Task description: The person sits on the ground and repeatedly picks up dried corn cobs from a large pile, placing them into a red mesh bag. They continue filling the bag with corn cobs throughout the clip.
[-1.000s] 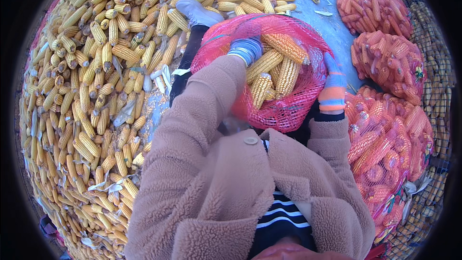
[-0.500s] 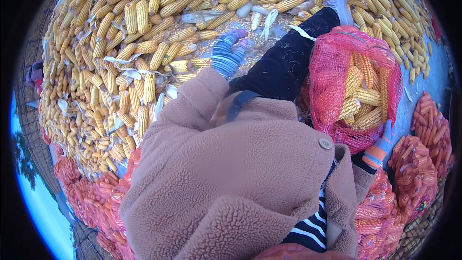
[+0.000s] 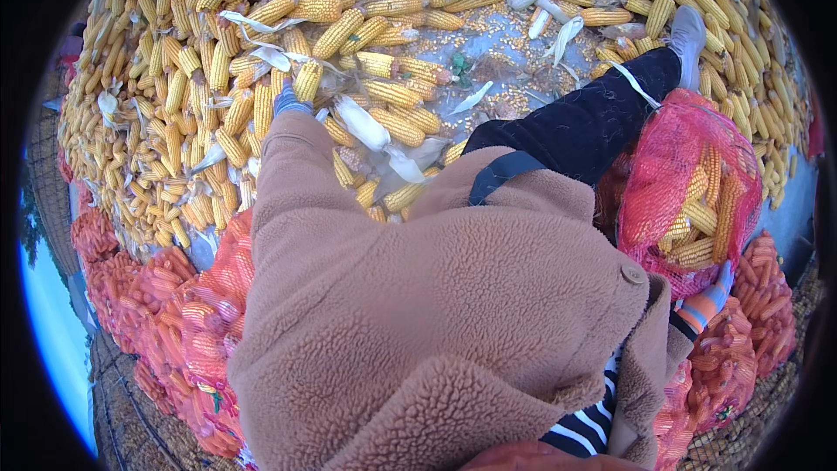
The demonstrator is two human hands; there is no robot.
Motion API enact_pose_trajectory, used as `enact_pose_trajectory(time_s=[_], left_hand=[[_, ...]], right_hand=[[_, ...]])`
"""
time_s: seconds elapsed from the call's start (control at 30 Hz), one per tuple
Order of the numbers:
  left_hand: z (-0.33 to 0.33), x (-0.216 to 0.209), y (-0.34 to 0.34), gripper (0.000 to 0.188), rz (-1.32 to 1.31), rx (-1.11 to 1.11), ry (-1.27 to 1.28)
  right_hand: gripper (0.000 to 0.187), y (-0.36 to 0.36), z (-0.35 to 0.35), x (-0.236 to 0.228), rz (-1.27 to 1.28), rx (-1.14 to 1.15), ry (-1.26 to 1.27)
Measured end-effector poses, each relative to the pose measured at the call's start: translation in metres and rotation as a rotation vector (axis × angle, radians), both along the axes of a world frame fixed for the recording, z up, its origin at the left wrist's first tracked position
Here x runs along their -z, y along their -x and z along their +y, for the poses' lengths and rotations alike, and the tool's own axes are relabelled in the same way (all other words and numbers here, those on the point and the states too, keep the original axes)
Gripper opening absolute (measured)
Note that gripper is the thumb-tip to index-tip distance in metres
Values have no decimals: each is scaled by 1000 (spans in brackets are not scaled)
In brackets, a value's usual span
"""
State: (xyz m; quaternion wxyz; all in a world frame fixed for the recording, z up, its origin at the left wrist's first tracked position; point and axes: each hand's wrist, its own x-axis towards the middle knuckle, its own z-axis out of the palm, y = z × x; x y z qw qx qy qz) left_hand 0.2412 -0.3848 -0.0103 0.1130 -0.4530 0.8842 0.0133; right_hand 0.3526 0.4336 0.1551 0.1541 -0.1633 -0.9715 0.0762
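the left hand (image 3: 291, 104), in a striped glove, is at ten o'clock among loose corn cobs (image 3: 183, 92); two cobs lie right at its fingers, but they hide its grip, so i cannot tell whether it holds one; the right hand (image 3: 708, 298), gloved too, is between three and four o'clock, against the near edge of a red mesh bag (image 3: 649, 209); whether its fingers pinch the mesh i cannot tell; that bag sits at three o'clock, its mouth wide, with cobs inside; filled mesh bags (image 3: 161, 305) lie at eight o'clock; a grey shoe (image 3: 688, 39) is at two.
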Motion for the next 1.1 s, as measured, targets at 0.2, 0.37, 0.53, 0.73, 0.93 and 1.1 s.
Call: enact_pose_trajectory(time_s=[0.2,0.37,0.53,0.73,0.93,1.1], left_hand=[[40,-23,18,94,-205,-25,-218],[70,38,-8,89,-41,-123,-277],[90,78,-16,64,603,-247,-603],[223,6,69,50,806,-200,-1763],[402,-153,80,67,160,453,-2221],[559,-206,75,60,-424,578,-2320]], right_hand=[[46,-3,6,5,14,1,9],[43,-4,8,8,32,15,97],[43,0,0,10,61,50,124],[40,5,-3,10,513,335,1035],[39,-10,-10,1,352,231,464],[48,-4,-11,-6,546,265,930]])
